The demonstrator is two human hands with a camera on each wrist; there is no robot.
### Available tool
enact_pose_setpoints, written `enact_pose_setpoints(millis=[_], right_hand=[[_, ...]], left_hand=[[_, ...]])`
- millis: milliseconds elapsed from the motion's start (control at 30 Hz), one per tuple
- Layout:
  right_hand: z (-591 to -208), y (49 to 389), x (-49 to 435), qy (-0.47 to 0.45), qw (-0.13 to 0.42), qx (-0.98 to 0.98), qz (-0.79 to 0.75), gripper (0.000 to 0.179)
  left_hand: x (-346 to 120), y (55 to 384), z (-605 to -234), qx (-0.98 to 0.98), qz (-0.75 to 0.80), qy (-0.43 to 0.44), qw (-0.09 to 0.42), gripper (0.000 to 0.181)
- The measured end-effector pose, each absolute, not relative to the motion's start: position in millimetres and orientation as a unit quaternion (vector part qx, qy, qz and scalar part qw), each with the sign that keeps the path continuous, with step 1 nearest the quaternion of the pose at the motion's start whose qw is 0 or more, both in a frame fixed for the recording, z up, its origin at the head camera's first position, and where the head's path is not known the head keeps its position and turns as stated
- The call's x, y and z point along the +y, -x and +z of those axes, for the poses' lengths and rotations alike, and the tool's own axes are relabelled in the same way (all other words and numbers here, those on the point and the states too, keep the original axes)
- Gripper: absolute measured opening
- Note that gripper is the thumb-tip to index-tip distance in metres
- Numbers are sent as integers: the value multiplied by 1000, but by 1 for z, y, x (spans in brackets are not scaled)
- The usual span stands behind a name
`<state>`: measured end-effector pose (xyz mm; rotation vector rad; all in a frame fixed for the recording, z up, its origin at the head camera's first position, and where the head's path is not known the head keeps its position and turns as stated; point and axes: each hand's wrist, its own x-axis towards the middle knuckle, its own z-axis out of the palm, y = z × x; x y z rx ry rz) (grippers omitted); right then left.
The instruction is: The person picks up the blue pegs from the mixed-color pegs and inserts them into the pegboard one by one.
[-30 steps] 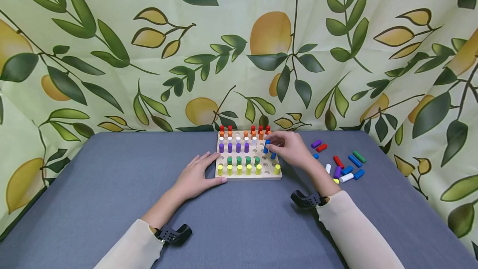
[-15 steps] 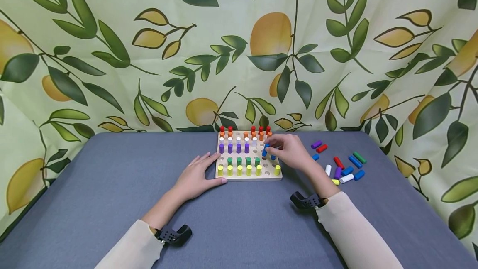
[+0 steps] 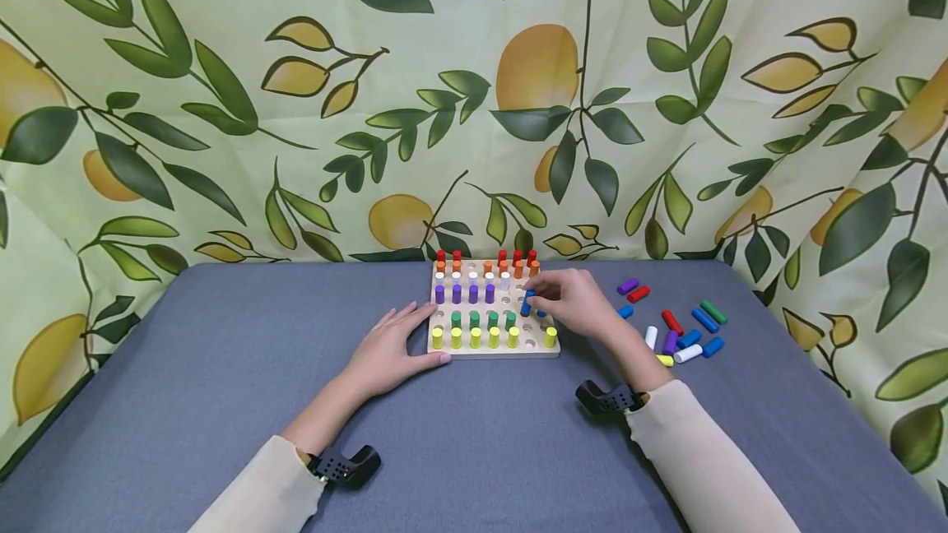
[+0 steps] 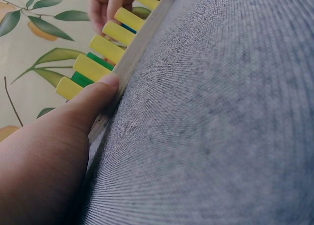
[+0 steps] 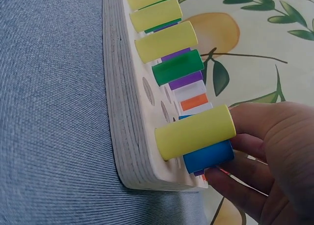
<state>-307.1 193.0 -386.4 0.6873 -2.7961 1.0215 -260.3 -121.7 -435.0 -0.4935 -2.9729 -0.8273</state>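
Observation:
A wooden pegboard [image 3: 481, 354] stands at the far side of the table, with rows of coloured pegs upright in its holes. My right hand [image 3: 581, 303] pinches a blue peg [image 3: 527, 303] between thumb and fingers; its lower end is at a hole in the row between purple and green. Beside it another blue peg [image 5: 208, 157] stands at the right end, below my fingers. My left hand [image 3: 392, 349] rests at the board's left front corner, fingers along the left side and thumb [image 4: 105, 85] against the front edge. Whether the held peg is seated, I cannot tell.
Loose pegs lie right of the board, among them a green peg [image 3: 713, 311], a red peg [image 3: 671, 321] and a white peg [image 3: 688, 353]. A leaf-patterned cloth [image 3: 415, 146] hangs behind the grey table [image 3: 474, 451].
The right hand has brought the blue peg slightly left and down, from above the board to a hole; it tilted, then came more upright. The left hand has stayed in place.

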Motion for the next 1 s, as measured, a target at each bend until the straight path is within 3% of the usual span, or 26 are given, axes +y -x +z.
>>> enact_pose_setpoints(millis=[1000], right_hand=[[-386, 304, 190, -236, 14, -924, 302, 14]], left_hand=[[-122, 261, -436, -952, -259, 165, 14, 87]])
